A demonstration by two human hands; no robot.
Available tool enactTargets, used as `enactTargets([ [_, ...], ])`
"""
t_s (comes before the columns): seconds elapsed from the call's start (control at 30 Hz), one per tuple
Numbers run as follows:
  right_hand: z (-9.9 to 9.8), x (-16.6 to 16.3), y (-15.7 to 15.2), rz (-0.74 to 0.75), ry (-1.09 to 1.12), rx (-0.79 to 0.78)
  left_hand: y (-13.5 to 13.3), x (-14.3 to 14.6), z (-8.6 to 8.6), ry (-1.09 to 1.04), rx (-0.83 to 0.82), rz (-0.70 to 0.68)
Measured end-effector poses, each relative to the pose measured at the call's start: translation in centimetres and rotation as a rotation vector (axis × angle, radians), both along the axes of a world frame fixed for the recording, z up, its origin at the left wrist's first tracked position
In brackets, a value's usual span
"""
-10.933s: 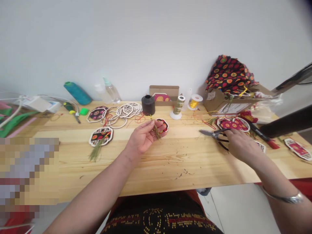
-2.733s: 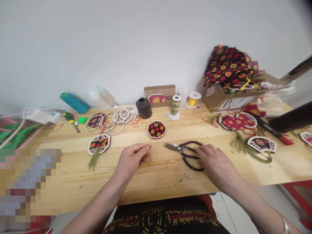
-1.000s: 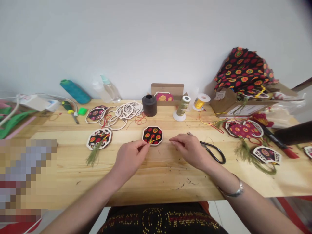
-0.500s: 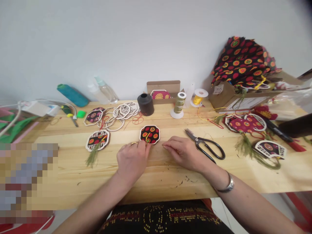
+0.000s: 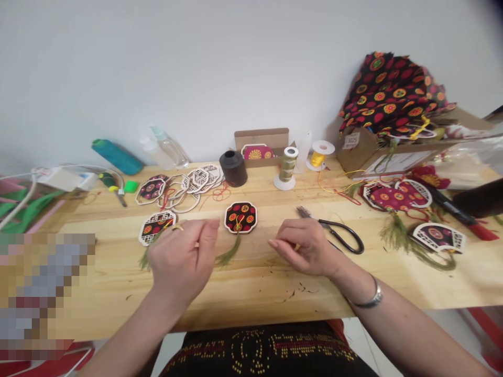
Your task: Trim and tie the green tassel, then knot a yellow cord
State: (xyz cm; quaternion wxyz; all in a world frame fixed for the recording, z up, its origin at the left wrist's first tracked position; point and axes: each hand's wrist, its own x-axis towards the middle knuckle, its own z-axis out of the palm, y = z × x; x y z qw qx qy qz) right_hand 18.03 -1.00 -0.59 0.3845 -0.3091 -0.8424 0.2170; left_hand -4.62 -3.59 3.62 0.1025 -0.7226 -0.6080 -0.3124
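Note:
A black fabric ornament with red and yellow dots (image 5: 240,216) lies on the wooden table (image 5: 255,283), and its green tassel (image 5: 229,255) trails towards me. My left hand (image 5: 183,259) hovers just left of the tassel with its fingers apart, holding nothing. A ring shows on one of its fingers. My right hand (image 5: 305,246) rests on the table to the right of the ornament, its fingers curled in. What they hold, if anything, is hidden. Black scissors (image 5: 338,235) lie just behind my right hand.
Another tasselled ornament (image 5: 156,226) lies at the left, behind it a pile of wooden frames (image 5: 196,180). Along the wall stand a black spool (image 5: 233,168), a green-gold spool (image 5: 288,165) and a yellow spool (image 5: 319,156). A cardboard box with patterned fabric (image 5: 389,99) and finished ornaments (image 5: 396,196) sit at the right.
My left hand has let go at the ornament and drawn back to the left, so the green tassel now lies in view. My right hand has curled its fingers. The scissors stay put.

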Motion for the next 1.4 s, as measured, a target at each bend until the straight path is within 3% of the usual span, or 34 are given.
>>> enactTargets([
  [0.1, 0.2, -0.1, -0.3, 0.010, -0.065, 0.037, -0.2, 1.2, 0.6, -0.370, -0.193, -0.112],
  [0.2, 0.2, -0.3, -0.3, 0.018, -0.159, 0.079, -0.1, 3.3, -0.1, -0.560, -0.358, -0.266],
  [0.3, 0.1, -0.5, -0.1, 0.025, -0.204, 0.106, 0.3, 4.8, -1.5, -0.697, -0.435, -0.382],
  [0.4, 0.0, -0.4, 0.0, 0.004, -0.211, 0.125, 0.5, 5.0, -2.9, -0.776, -0.400, -0.365],
  [0.53, -0.2, -0.5, 0.1, -0.030, -0.191, 0.134, 0.4, 4.4, -4.5, -0.736, -0.342, -0.363],
  [0.63, -0.4, -0.7, 0.3, -0.099, -0.158, 0.148, 0.2, 4.1, -5.2, -0.632, -0.272, -0.457],
  [0.73, -0.2, -0.8, 0.2, -0.214, -0.126, 0.118, 0.0, 4.1, -5.4, -0.549, -0.249, -0.543],
  [0.97, 2.5, 0.6, 1.0, -0.394, -0.162, -0.071, 0.0, 4.0, -5.5, -0.504, -0.197, -0.538],
  [1.1, 2.6, 2.3, 2.1, -0.500, -0.187, -0.126, -0.2, 3.9, -5.5, -0.431, -0.161, -0.563],
  [1.27, 1.4, 3.3, 2.0, -0.527, -0.187, -0.191, -0.7, 4.0, -5.3, -0.352, -0.089, -0.646],
  [1.4, 1.0, 3.0, 1.6, -0.485, -0.217, -0.249, -0.8, 4.2, -4.9, -0.293, -0.135, -0.664],
])
